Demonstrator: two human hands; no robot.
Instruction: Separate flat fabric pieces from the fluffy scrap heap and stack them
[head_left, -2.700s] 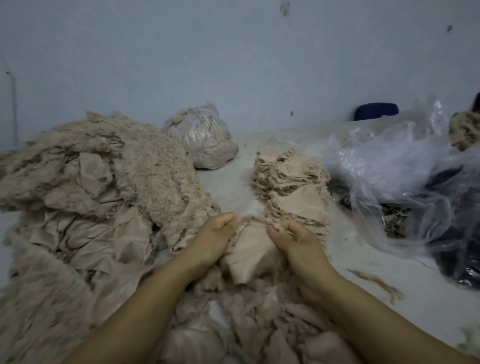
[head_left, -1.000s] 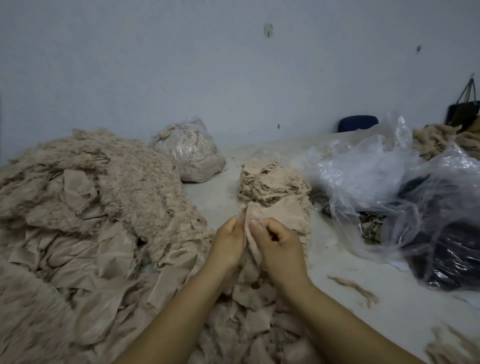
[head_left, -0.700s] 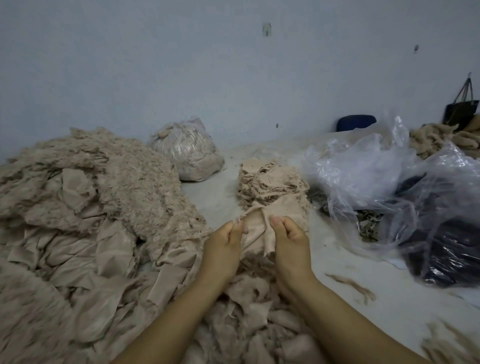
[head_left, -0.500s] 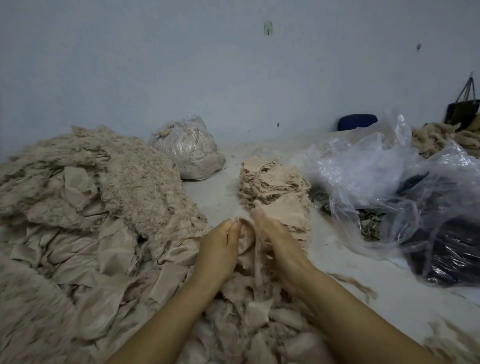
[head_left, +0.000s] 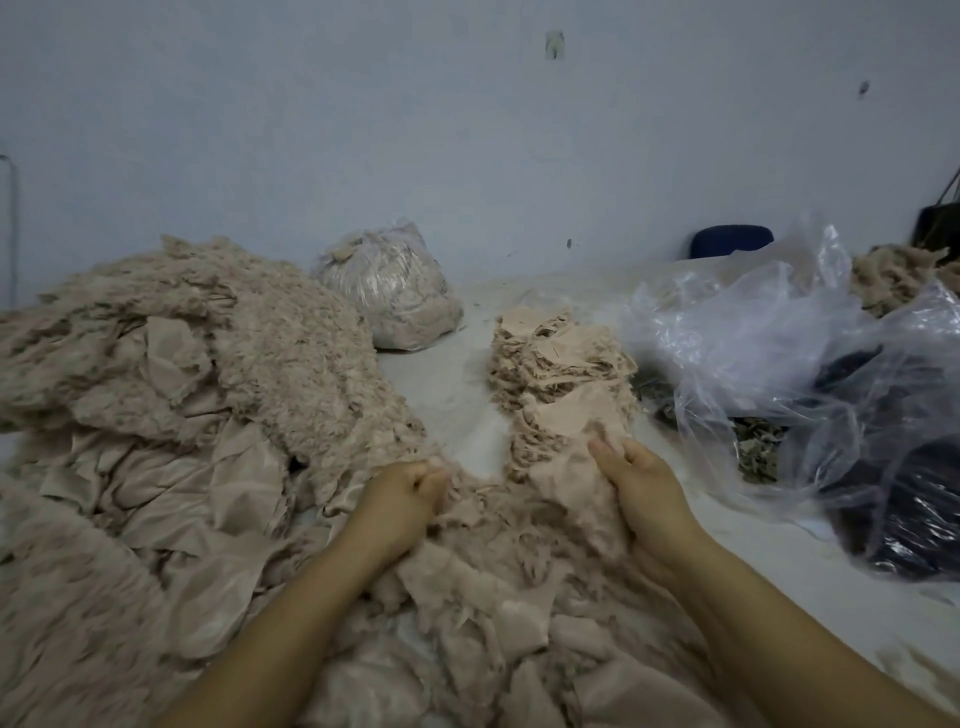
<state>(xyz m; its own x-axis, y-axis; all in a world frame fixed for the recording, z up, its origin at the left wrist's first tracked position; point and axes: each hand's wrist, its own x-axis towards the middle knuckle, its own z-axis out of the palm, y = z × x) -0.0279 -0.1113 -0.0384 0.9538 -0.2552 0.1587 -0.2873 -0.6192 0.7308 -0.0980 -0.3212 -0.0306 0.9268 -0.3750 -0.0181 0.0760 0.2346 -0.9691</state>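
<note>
A big heap of beige fluffy scraps (head_left: 270, 343) mixed with flat satin-like pieces fills the left side and spreads toward me. A stack of flat beige pieces (head_left: 563, 364) stands at the centre of the table. My right hand (head_left: 641, 488) grips a beige fabric piece (head_left: 566, 483) at the near foot of that stack. My left hand (head_left: 402, 499) lies on the loose scraps (head_left: 483, 587) in front of me, its fingers curled round a tuft of them. The two hands are well apart.
A tied clear bag of scraps (head_left: 389, 291) sits at the back centre. Crumpled clear plastic bags (head_left: 779, 343) with dark contents lie on the right. More fluff (head_left: 904, 275) and a blue object (head_left: 732, 240) sit at the far right by the wall.
My hands, close together on one piece half a second ago, have parted. The right hand moved right toward the stack with the piece; the left dropped onto the loose scraps.
</note>
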